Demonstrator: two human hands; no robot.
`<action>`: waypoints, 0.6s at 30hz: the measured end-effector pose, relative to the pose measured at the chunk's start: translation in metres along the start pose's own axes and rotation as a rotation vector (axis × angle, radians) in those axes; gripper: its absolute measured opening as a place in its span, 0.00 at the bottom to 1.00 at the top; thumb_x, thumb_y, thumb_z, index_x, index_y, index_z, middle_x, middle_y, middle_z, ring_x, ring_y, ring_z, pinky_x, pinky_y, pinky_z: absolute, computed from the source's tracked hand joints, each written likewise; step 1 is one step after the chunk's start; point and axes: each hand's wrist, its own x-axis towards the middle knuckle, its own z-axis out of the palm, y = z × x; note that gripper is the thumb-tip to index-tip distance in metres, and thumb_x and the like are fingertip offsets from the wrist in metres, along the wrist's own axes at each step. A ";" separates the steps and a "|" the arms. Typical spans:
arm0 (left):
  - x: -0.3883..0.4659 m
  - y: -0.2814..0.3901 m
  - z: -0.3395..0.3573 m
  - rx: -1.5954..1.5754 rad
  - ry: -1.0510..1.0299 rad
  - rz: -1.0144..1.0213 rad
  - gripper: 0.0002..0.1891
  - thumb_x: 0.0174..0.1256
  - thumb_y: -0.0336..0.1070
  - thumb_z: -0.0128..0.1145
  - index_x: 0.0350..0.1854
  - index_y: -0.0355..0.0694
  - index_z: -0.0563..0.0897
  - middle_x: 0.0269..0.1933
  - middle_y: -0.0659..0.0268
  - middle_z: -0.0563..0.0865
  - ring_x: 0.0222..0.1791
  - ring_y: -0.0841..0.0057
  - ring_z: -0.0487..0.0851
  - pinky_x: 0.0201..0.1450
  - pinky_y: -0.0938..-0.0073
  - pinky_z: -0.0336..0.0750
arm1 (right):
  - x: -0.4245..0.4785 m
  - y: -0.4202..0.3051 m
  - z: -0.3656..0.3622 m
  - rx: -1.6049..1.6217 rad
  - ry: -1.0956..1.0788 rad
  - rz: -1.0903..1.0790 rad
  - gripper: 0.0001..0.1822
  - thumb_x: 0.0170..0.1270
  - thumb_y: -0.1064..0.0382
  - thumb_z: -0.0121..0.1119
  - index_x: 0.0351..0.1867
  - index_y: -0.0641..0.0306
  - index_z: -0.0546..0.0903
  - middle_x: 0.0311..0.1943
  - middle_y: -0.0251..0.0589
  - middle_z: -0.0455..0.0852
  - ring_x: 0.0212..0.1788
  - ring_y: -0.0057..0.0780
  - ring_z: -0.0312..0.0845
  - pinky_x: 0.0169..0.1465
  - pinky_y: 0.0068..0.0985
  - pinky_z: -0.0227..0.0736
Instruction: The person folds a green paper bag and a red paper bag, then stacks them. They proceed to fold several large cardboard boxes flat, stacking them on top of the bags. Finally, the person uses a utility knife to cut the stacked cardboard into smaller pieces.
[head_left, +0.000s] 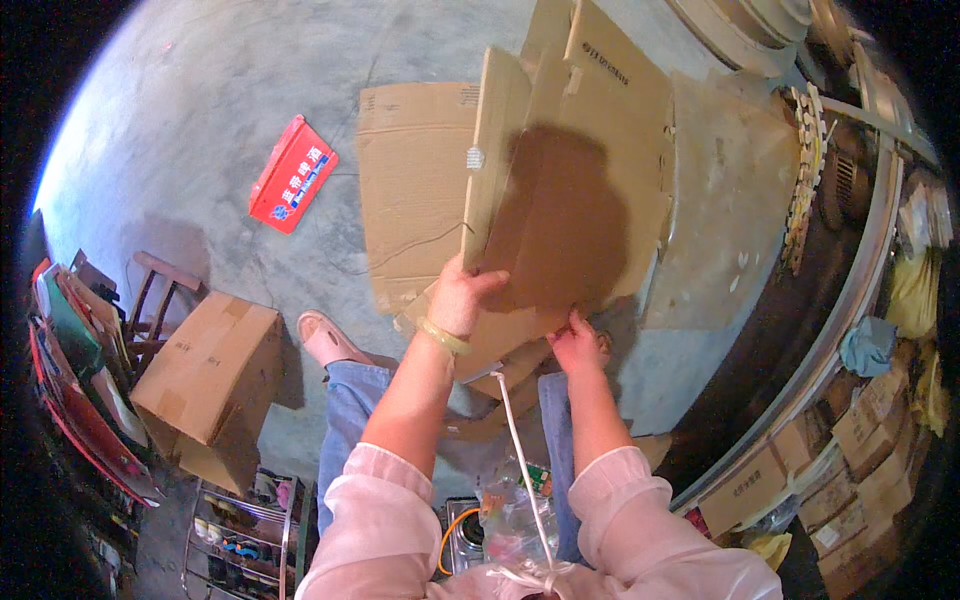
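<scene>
A large folded sheet of corrugated cardboard (637, 127) stands tilted in front of me, with a shadow across its middle. My left hand (459, 296) grips its left flap near the lower corner, thumb on the inner face. At the bottom edge, my right hand (579, 341) pinches the cardboard between thumb and fingers. A pale bangle circles my left wrist. Behind the held sheet, a flattened cardboard piece (412, 195) lies on the concrete floor. More cardboard lies under my hands and between my legs, partly hidden.
A red printed carton piece (294, 176) lies on the floor. To the left are a cardboard box (206, 367), a wooden chair (161, 292) and a metal shoe rack (244, 536). A gas stove (465, 525) sits below me. Stacked cartons (847, 480) line the right side.
</scene>
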 end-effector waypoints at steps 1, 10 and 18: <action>-0.009 -0.001 0.000 -0.015 -0.009 -0.017 0.23 0.51 0.23 0.57 0.54 0.34 0.74 0.51 0.62 0.80 0.49 0.72 0.78 0.52 0.71 0.71 | -0.006 -0.001 -0.006 -0.030 -0.004 0.000 0.08 0.62 0.60 0.56 0.42 0.55 0.76 0.39 0.36 0.81 0.42 0.35 0.76 0.37 0.36 0.71; -0.058 -0.051 -0.056 -0.201 0.290 -0.062 0.27 0.46 0.22 0.58 0.54 0.33 0.72 0.46 0.59 0.81 0.45 0.62 0.80 0.47 0.62 0.76 | -0.026 0.028 -0.032 -0.164 -0.088 0.003 0.10 0.62 0.63 0.56 0.43 0.58 0.74 0.37 0.37 0.81 0.37 0.35 0.77 0.32 0.32 0.73; -0.116 -0.053 -0.112 -0.345 0.381 -0.015 0.32 0.43 0.22 0.58 0.58 0.33 0.69 0.50 0.53 0.79 0.47 0.56 0.79 0.49 0.57 0.76 | -0.049 0.090 -0.028 -0.258 -0.038 0.068 0.10 0.61 0.65 0.57 0.43 0.61 0.74 0.35 0.39 0.81 0.31 0.33 0.77 0.27 0.30 0.74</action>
